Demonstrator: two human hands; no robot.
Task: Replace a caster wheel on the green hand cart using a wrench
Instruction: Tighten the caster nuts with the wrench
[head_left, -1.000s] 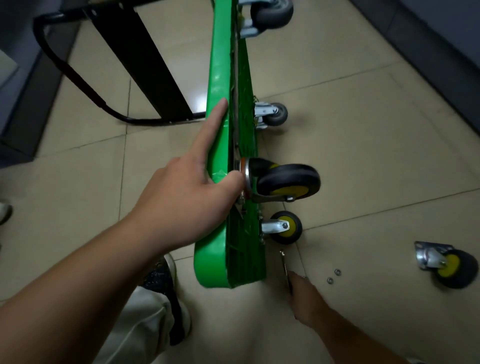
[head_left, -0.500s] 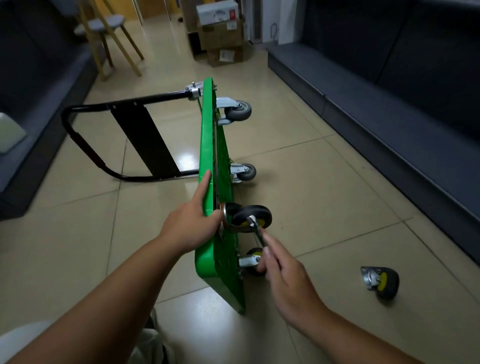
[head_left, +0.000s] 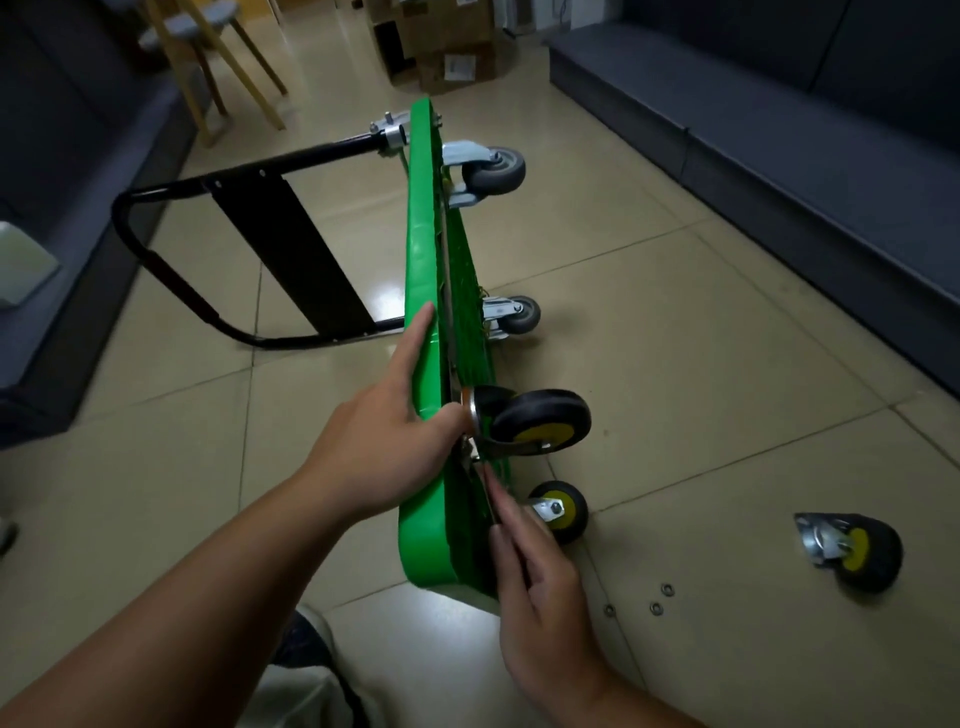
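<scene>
Here, the green hand cart (head_left: 423, 291) stood on edge on the floor tiles (head_left: 675, 364), left hand (head_left: 384, 447) clasping its upper rim to steady it, right hand (head_left: 545, 597) pinching a slim wrench (head_left: 485, 486) at the yellow-hubbed caster (head_left: 540, 423) mounting plate; a detached caster (head_left: 852, 551) and washers (head_left: 657, 608) lay beside.

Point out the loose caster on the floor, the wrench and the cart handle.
loose caster (head_left: 857, 550), head view, its yellow hub.
wrench (head_left: 487, 487), head view, its bare shaft.
cart handle (head_left: 285, 249), head view, its flat black panel.
</scene>
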